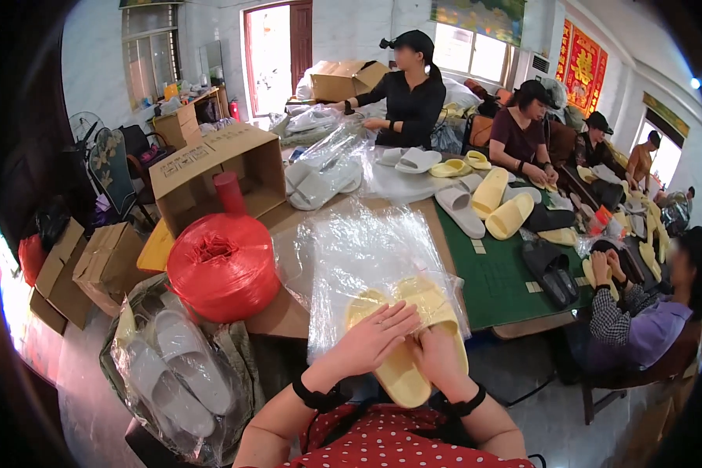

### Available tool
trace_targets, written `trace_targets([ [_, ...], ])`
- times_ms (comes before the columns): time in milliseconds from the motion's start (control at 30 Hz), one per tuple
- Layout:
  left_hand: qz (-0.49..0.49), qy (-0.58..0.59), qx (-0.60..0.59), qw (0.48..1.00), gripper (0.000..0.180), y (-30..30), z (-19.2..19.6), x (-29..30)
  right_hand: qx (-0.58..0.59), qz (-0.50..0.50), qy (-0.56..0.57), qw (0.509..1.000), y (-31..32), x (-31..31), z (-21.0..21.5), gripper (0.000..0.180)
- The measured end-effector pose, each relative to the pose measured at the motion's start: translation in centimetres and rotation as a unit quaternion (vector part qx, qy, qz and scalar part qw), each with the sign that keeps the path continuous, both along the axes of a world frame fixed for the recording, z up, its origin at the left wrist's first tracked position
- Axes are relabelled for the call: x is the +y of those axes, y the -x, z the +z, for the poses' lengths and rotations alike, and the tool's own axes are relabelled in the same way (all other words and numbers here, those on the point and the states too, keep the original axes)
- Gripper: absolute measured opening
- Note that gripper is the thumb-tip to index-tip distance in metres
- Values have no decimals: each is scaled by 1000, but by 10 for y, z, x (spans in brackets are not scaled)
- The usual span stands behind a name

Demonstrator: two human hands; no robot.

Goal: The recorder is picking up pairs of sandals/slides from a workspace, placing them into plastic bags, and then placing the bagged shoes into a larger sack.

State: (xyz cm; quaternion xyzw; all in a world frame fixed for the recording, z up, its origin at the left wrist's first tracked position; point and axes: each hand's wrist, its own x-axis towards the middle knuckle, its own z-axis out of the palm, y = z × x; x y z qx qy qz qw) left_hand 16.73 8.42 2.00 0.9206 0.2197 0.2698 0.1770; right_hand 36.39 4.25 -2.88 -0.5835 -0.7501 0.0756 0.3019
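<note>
A pair of pale yellow slide slippers (404, 384) lies in front of me at the table edge, heels toward me. Their far ends are partly in or under a clear plastic bag (359, 249), from a flat stack of such bags; which of the two is hard to see. My left hand (381, 334) rests on the film over the left slipper, its fingers stretched out. My right hand (441, 355) holds the pair near the strap of the right slipper, with its fingertips hidden.
A big roll of red plastic twine (225, 265) and an open cardboard box (218, 168) stand at left. Bagged grey slippers (183, 374) lie in a sack below. Loose slippers (491, 203) cover the green tabletop (491, 288) at right. Several co-workers sit or stand around the table.
</note>
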Motion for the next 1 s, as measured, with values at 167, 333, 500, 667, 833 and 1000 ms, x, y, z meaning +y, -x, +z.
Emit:
trace_targets([
  [167, 4, 19, -12, 1000, 46, 2, -6, 1, -36, 7, 10, 999, 6, -19, 16, 23],
  [333, -60, 2, 23, 998, 46, -7, 5, -4, 11, -7, 12, 1000, -6, -11, 12, 22],
  [500, -4, 4, -12, 1000, 47, -5, 1, 4, 0, -17, -20, 1000, 2, -12, 3, 24],
  [667, 74, -19, -25, 997, 50, -9, -9, 3, 27, -29, -15, 999, 7, -20, 0, 24],
  [833, 150, 31, 26, 988, 51, -20, -8, -7, -53, -51, 0, 997, 13, -28, -3, 18],
  [1000, 168, -44, 96, 980, 48, -31, -18, -3, -40, -74, 8, 996, 18, -22, -3, 16],
])
